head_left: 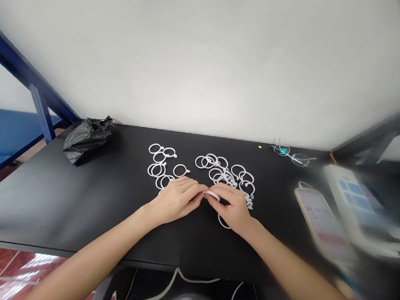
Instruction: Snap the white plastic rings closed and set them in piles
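Note:
My left hand and my right hand meet at the middle of the black table, fingers pinched together on one white plastic ring held between them. Several loose white rings lie just beyond my left hand. A larger tangle of several white rings lies beyond my right hand. Another ring peeks out from under my right palm.
A crumpled black plastic bag sits at the back left. A pair of glasses lies at the back right. A phone and a white power strip lie at the right. Cables hang below the front edge.

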{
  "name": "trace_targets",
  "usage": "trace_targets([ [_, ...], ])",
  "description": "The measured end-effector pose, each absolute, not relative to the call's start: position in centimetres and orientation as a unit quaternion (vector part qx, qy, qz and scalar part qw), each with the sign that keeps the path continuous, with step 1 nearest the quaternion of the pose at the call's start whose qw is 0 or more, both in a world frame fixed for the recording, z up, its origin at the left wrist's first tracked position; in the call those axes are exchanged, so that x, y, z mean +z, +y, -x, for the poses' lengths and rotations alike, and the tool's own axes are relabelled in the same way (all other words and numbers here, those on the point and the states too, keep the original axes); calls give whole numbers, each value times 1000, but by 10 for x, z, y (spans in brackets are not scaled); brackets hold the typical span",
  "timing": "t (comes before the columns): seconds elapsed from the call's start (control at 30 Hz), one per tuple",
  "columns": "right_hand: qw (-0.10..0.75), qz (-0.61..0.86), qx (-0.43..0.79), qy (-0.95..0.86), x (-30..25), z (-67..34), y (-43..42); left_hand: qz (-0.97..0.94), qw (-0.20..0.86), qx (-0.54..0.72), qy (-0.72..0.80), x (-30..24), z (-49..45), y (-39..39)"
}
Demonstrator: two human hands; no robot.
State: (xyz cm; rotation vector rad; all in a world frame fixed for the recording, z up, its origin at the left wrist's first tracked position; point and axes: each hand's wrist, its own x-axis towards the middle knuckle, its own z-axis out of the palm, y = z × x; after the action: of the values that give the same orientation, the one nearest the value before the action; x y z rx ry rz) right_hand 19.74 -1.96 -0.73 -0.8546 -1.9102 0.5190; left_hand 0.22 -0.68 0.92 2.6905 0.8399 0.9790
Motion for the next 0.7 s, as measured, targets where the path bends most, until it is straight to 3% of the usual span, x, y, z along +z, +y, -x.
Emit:
trace_targets([
  [0.17,479,362,228,-766,-3,-196,-21,-877,98,349,316,8,-1,-6],
  [0.47,529,398,420,-621,-5,-196,-23,-761,333,385,403,14,-3,-8],
  [0.7,544,410,441,-584,-6,-193,-22,-742,386,380,395,15,-2,-5],
])
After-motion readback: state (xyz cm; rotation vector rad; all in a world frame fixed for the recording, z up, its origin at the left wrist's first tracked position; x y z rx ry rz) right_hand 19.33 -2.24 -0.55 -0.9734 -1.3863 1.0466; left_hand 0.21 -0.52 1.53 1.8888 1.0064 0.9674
